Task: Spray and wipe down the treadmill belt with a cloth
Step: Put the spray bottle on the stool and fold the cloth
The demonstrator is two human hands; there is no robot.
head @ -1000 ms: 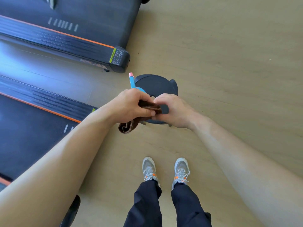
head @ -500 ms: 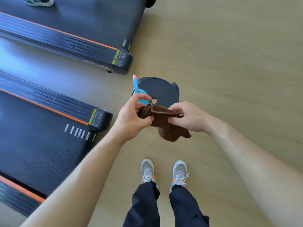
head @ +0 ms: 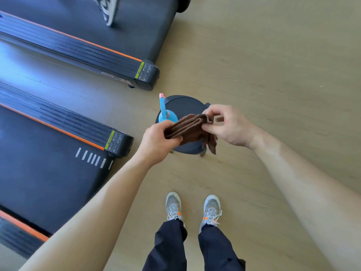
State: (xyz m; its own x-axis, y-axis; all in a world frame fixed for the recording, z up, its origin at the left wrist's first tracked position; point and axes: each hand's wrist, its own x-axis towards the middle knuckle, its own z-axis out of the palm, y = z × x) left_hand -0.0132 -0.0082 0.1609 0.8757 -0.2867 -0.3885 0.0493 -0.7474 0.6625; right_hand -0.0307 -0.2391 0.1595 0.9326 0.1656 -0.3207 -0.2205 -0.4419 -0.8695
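Cloth [head: 187,128] is gripped by the left hand [head: 158,145] and pinched by the right hand [head: 228,126], seemingly being folded for wiping.

Folded brown cloth [head: 187,128] being held in front of the spray bottle [head: 166,114], beside the treadmill belt [head: 45,173]
The left hand [head: 158,143] and right hand [head: 228,126] are gripping the cloth's ends, one corner hanging loose. The blue, pink-tipped bottle is standing upright on a dark stool [head: 185,106], and the black belt is lying flat at left.
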